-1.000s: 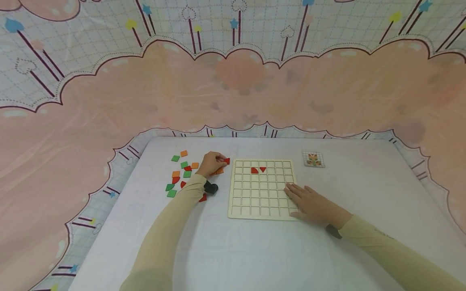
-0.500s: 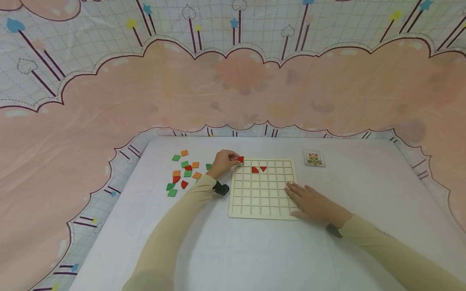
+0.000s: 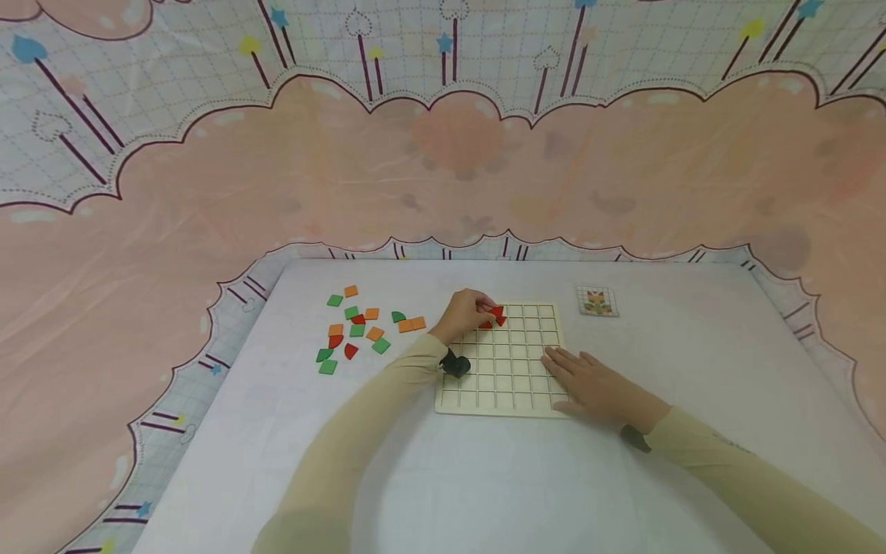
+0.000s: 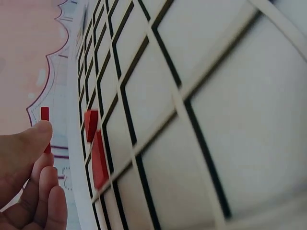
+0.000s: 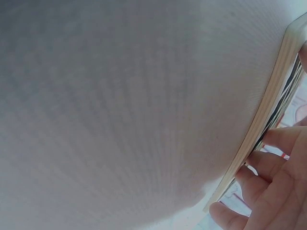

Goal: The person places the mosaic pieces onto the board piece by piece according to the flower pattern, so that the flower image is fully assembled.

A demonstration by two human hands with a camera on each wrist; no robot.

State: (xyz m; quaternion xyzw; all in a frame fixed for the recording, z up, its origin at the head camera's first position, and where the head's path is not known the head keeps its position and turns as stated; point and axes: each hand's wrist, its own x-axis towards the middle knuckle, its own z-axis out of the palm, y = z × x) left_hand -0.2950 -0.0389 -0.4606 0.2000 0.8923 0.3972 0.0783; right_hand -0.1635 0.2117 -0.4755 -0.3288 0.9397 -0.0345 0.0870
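Between thumb and fingers my left hand (image 3: 469,314) pinches a small red tile (image 4: 45,113), held above the upper rows of the pale wooden grid board (image 3: 512,385). In the left wrist view, a red quarter-round piece (image 4: 100,163) and a red triangle (image 4: 91,125) sit in cells of the board. My fingers partly cover these two in the head view. My right hand (image 3: 595,388) rests on the board's right edge with fingers extended. The right wrist view shows its fingertips (image 5: 252,184) touching along the wooden rim.
Left of the board lie several loose orange (image 3: 372,314), green (image 3: 328,367) and red tiles (image 3: 351,352). A small pattern card (image 3: 597,302) with a gridded flower picture is at the back right. A white cloth (image 3: 484,485) covers the table.
My left hand has carried the red tile rightward from the loose pieces to over the board's upper rows. Loose tiles its arm had covered now show. The right hand stays put.
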